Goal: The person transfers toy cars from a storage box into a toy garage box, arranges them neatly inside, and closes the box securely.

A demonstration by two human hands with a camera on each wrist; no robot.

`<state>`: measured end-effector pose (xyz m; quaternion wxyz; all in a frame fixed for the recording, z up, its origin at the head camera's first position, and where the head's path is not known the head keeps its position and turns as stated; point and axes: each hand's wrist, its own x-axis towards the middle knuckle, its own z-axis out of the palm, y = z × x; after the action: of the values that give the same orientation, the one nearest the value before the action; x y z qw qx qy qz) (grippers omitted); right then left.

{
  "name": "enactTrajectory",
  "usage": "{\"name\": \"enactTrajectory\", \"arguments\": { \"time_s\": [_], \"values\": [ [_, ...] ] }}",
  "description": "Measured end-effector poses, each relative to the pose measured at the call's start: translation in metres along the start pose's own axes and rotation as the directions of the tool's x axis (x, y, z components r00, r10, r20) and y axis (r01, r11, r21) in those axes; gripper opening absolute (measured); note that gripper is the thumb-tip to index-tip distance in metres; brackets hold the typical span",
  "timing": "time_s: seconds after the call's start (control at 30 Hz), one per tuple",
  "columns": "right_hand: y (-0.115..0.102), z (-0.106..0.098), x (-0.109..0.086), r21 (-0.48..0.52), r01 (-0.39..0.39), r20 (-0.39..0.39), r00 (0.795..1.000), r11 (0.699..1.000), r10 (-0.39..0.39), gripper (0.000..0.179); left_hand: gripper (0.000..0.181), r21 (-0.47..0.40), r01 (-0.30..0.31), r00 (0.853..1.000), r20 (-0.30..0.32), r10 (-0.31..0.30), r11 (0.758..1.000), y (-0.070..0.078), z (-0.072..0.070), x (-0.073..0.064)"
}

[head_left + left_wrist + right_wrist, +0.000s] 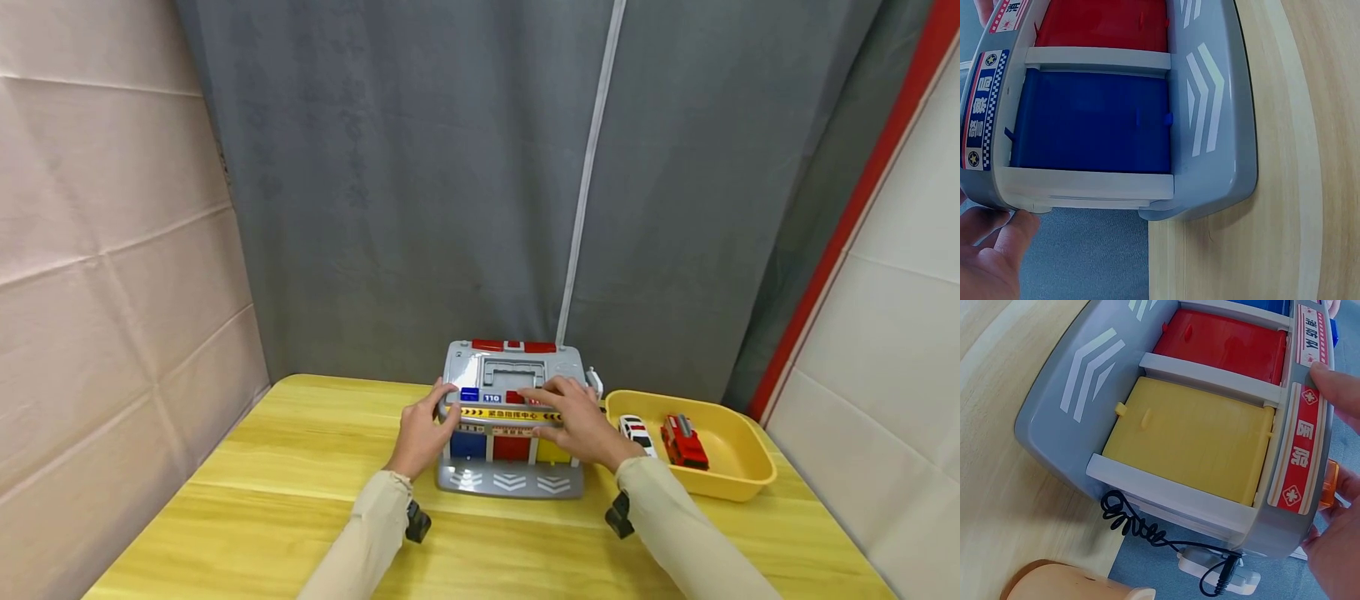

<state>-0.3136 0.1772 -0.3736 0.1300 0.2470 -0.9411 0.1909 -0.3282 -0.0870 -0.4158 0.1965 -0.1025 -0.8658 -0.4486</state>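
Note:
A grey and white toy rescue station (510, 483) stands on the table, its ramp towards me. Across its front are a blue door (1091, 122), a red door (512, 448) and a yellow door (1191, 437), all closed. My left hand (418, 429) grips the station's left upper corner, thumb at the front and a finger on top. At the right, my right hand (583, 421) holds the upper front edge, with its thumb on the front and its fingers over the top near a red button (514, 397). Part of the roof lies behind the right fingers.
Right of the station, a yellow bin (750, 483) holds a red toy fire truck (684, 442) and a white toy car (636, 433). A white handset (1210, 565) with a coiled black cord (1141, 528) hangs on the station's right side. Behind the wooden table (300, 467) is a grey curtain (390, 192).

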Motion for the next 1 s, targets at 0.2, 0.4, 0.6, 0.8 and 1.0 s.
{"name": "enactTrajectory", "arguments": {
  "time_s": [0.2, 0.4, 0.6, 0.8, 1.0],
  "values": [
    [-0.0015, -0.0005, 0.0005, 0.002, -0.002, 0.001, 1.0, 1.0, 0.002, 0.059, 0.033, -0.006, 0.014, 1.0, 0.008, -0.014, 1.0, -0.0003, 0.0004, -0.0001],
    [-0.0022, -0.0009, 0.0015, 0.005, -0.002, 0.004, 1.0, 1.0, 0.002, 0.058, 0.032, -0.004, 0.014, 1.0, -0.001, -0.014, 1.0, -0.0007, 0.0006, 0.0003],
    [-0.0025, -0.0017, 0.0012, 0.008, 0.0, 0.008, 1.0, 1.0, 0.0, 0.057, 0.032, 0.0, 0.007, 1.0, -0.005, -0.007, 1.0, 0.0002, 0.0004, 0.0006],
    [-0.0032, -0.0015, 0.0007, 0.004, -0.011, 0.013, 1.0, 1.0, 0.011, 0.057, 0.03, -0.002, 0.004, 1.0, -0.005, -0.004, 1.0, 0.0, 0.001, -0.0006],
    [-0.0042, -0.0017, 0.0, 0.0, -0.005, 0.01, 1.0, 1.0, 0.005, 0.057, 0.03, -0.004, 0.003, 1.0, -0.007, -0.003, 1.0, -0.0006, 0.0006, -0.0011]
  ]
}}
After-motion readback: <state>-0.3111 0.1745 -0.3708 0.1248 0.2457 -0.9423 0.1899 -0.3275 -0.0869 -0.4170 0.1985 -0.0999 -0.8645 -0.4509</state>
